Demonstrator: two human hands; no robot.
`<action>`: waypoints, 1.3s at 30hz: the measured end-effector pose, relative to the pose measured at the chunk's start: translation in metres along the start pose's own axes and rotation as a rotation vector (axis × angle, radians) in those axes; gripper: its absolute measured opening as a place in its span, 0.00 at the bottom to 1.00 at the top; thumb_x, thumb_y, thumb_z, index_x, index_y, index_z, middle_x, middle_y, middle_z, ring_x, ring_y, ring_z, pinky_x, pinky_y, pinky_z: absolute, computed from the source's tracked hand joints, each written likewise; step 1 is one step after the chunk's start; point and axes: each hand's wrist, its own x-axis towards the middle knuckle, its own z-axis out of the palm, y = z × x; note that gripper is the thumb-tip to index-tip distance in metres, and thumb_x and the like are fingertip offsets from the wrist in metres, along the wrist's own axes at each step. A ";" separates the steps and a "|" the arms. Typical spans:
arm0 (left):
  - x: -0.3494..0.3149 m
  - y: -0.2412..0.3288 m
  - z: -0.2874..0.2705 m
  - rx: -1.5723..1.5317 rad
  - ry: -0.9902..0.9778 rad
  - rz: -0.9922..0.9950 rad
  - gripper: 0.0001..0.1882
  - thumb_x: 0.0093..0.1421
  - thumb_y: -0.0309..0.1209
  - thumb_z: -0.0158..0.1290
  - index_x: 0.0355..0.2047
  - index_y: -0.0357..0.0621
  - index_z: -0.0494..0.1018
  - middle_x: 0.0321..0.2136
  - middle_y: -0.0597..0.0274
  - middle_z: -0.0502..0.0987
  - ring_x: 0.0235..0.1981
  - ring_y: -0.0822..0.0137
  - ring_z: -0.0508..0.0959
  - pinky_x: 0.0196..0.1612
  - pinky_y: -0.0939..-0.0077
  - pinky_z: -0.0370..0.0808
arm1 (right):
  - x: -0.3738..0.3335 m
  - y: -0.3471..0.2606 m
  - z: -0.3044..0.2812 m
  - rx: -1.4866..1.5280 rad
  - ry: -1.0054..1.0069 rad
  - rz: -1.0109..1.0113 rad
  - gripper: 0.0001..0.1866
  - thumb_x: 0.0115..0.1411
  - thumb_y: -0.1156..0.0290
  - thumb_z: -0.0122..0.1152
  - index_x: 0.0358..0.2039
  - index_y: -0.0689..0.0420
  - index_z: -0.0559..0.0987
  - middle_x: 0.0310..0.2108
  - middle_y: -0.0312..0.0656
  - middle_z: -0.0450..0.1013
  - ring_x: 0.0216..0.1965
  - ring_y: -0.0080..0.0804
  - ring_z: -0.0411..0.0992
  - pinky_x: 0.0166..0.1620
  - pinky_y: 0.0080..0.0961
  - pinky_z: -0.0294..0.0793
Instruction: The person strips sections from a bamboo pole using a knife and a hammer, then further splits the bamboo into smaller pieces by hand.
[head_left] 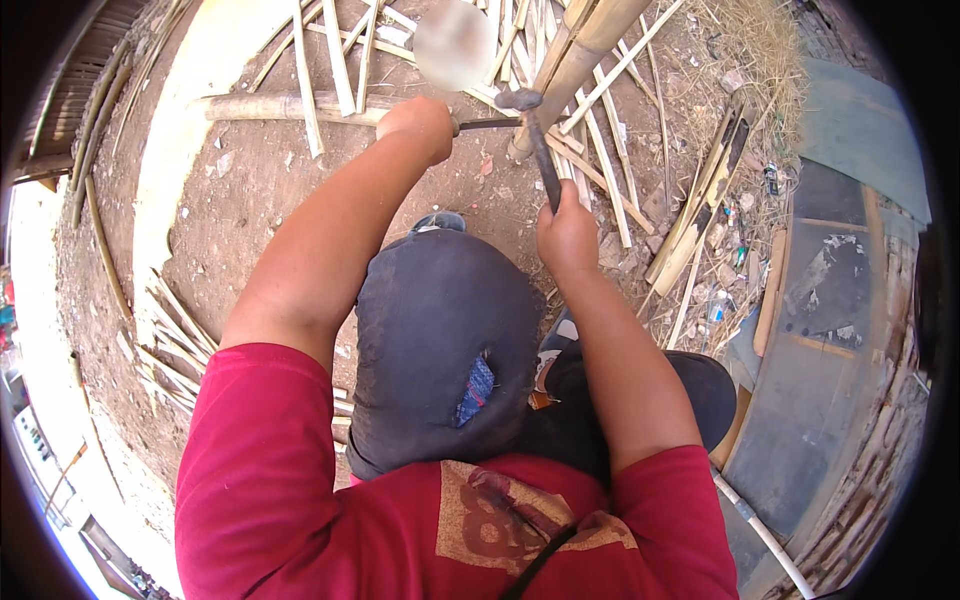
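Note:
My left hand (416, 127) is closed around the handle of a long-bladed knife (488, 124). Its dark blade points right and meets the near end of a thick bamboo pole (572, 68), which slants away toward the upper right with a dark split along it. In my right hand (568, 230) is a hammer (543, 158), gripped low on its dark handle. The hammer's head (518, 100) appears right over the blade beside the pole; whether they touch, I cannot tell. Behind my left hand lies another bamboo pole (290, 107).
Split bamboo strips (605, 165) lie scattered on the dirt ground beyond my hands, with another pile (172, 340) to the left. Dry straw (745, 50) and litter spread at the right, beside grey panels (825, 290). My knee (440, 330) is below my hands.

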 end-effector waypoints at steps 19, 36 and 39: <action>0.023 -0.014 0.000 0.072 0.026 0.005 0.15 0.60 0.29 0.54 0.45 0.41 0.83 0.45 0.46 0.83 0.48 0.49 0.84 0.51 0.58 0.81 | 0.104 0.052 -0.156 0.139 -0.108 0.039 0.16 0.65 0.57 0.64 0.36 0.59 0.77 0.23 0.39 0.70 0.28 0.33 0.71 0.36 0.35 0.70; 0.021 0.008 -0.005 0.101 0.027 -0.019 0.16 0.59 0.28 0.54 0.46 0.41 0.83 0.46 0.45 0.83 0.48 0.48 0.84 0.51 0.56 0.81 | 0.072 0.078 -0.023 -0.032 0.006 0.086 0.14 0.66 0.62 0.58 0.42 0.61 0.77 0.34 0.59 0.80 0.41 0.61 0.79 0.45 0.51 0.76; 0.018 0.009 -0.006 0.106 0.026 -0.028 0.16 0.60 0.28 0.53 0.46 0.41 0.83 0.47 0.45 0.83 0.49 0.48 0.83 0.51 0.56 0.81 | 0.089 0.081 -0.048 0.067 0.077 0.085 0.15 0.66 0.61 0.60 0.41 0.61 0.77 0.32 0.58 0.80 0.38 0.60 0.79 0.43 0.50 0.76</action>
